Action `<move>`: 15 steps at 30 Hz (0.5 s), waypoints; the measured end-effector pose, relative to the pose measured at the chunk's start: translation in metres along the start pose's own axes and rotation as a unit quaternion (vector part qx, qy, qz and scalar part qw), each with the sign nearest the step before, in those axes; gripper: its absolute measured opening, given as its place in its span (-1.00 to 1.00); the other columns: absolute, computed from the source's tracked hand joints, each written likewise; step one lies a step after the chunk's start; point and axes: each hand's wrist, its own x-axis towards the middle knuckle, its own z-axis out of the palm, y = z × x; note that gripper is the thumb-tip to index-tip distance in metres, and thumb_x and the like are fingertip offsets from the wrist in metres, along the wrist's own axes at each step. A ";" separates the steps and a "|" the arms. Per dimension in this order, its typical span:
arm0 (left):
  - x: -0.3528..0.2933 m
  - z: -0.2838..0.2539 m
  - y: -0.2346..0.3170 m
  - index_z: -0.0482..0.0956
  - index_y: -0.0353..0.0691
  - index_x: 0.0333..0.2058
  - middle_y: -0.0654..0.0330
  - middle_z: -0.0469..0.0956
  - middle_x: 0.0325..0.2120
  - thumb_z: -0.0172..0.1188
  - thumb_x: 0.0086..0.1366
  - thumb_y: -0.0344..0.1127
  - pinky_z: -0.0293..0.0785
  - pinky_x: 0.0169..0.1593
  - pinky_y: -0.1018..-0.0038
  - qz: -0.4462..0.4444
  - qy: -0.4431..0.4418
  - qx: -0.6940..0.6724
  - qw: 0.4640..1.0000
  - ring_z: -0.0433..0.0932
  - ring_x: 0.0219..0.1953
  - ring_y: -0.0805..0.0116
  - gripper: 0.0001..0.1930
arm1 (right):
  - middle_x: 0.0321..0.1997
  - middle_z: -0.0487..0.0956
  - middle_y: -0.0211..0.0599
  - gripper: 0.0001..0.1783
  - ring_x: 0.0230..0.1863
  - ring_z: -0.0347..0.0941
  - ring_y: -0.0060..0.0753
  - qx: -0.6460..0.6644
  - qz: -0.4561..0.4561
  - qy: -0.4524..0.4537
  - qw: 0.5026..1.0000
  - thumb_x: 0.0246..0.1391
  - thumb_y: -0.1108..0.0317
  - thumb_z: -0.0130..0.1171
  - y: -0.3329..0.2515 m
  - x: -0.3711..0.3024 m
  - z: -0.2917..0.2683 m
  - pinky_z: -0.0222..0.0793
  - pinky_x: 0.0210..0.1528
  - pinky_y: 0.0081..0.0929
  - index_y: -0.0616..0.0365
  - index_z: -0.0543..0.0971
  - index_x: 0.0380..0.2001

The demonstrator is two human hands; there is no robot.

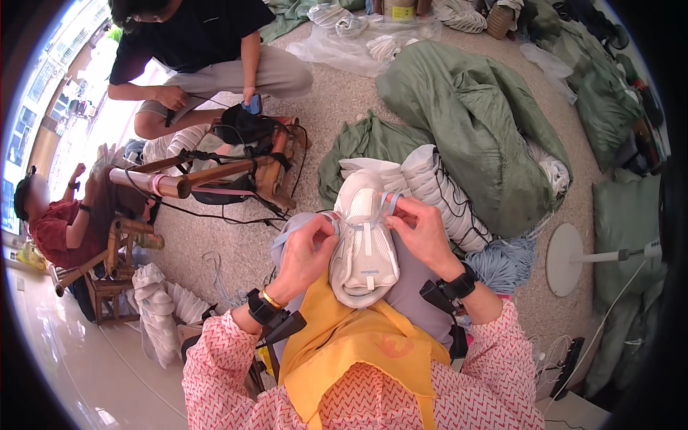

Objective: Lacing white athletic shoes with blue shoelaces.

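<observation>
A white shoe upper (364, 247) rests upright on my lap, its narrow rounded end pointing away from me. A light blue lace (356, 223) runs across its middle, with an end or loop at each side. My left hand (309, 252) is closed at the upper's left edge, finger and thumb pinching the lace. On the right edge, my right hand (424, 231) grips the lace too, and a blue loop shows above its fingers. Under the shoe upper lies my yellow apron (358, 351).
White stacked shoe uppers (444, 190) and a green sack (473, 122) lie ahead of me. Blue cords (505, 265) are heaped at right, beside a round white stand base (565, 259). A bamboo frame (236, 168) stands at left, near a seated person (193, 43) and another person (61, 222).
</observation>
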 end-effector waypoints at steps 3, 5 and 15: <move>0.002 0.002 -0.008 0.51 -0.35 -0.27 0.15 0.58 -0.48 0.26 0.31 -0.54 0.53 -0.21 0.45 0.000 0.010 -0.036 0.999 0.62 -0.39 0.38 -0.91 | -0.16 0.64 -0.33 -0.50 -0.18 0.62 -0.58 0.009 0.004 0.007 1.000 0.19 0.73 0.17 0.005 0.002 0.002 0.62 -0.02 -0.58 0.29 0.60 0.21; 0.004 0.003 -0.011 0.48 -0.36 -0.27 0.19 0.58 -0.43 0.25 0.32 -0.54 0.51 -0.19 0.48 -0.025 0.000 -0.079 0.997 0.58 -0.35 0.48 -0.90 | -0.24 0.72 -0.21 -0.53 -0.27 0.64 -0.57 0.057 0.026 0.030 0.998 0.14 0.67 0.25 0.008 0.002 0.004 0.63 -0.13 -0.54 0.27 0.64 0.15; 0.025 0.009 0.002 0.40 -0.35 -0.28 0.18 0.59 -0.09 0.15 0.32 -0.69 0.50 0.06 0.54 -0.021 -0.025 -0.209 0.977 0.54 -0.08 0.55 -0.86 | -0.27 0.71 -0.33 -0.69 -0.25 0.63 -0.61 -0.015 0.049 -0.003 0.999 0.16 0.68 0.22 0.009 0.012 0.003 0.61 -0.13 -0.60 0.33 0.70 -0.02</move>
